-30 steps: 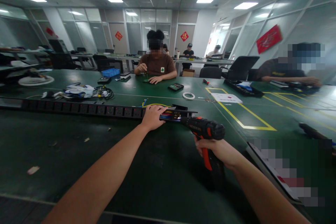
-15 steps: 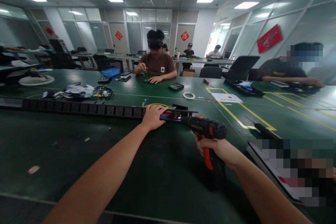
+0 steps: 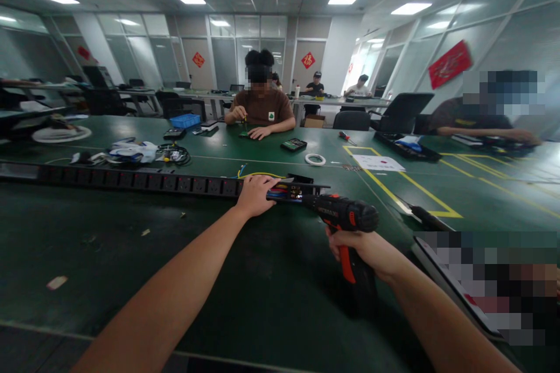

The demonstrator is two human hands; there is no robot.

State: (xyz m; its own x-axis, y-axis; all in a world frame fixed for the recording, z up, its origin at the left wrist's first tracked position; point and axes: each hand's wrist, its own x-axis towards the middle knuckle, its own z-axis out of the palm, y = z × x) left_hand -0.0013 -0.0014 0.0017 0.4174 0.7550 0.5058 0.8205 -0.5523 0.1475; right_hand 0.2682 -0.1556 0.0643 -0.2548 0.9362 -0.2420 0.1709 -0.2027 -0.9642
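Observation:
A long black power strip (image 3: 131, 179) lies across the green table (image 3: 109, 245). Its right end is open, showing coloured wires (image 3: 286, 192). My left hand (image 3: 254, 195) is closed over the strip just left of that open end, pressing it down. My right hand (image 3: 370, 250) is wrapped round the grip of a black and orange cordless screwdriver (image 3: 345, 215). The tool's bit points left into the open end of the strip, right next to my left hand's fingers.
A person in a brown shirt (image 3: 261, 108) works across the table; another person (image 3: 481, 119) sits at the right. Cables and bags (image 3: 131, 152), a blue bin (image 3: 184, 120), a white tape roll (image 3: 314, 159), yellow floor-tape lines (image 3: 406, 192) and a black tool (image 3: 426, 220) lie around.
My hands and the screwdriver have hardly moved. The black tool at the right, held by someone else, has shifted left toward the yellow lines.

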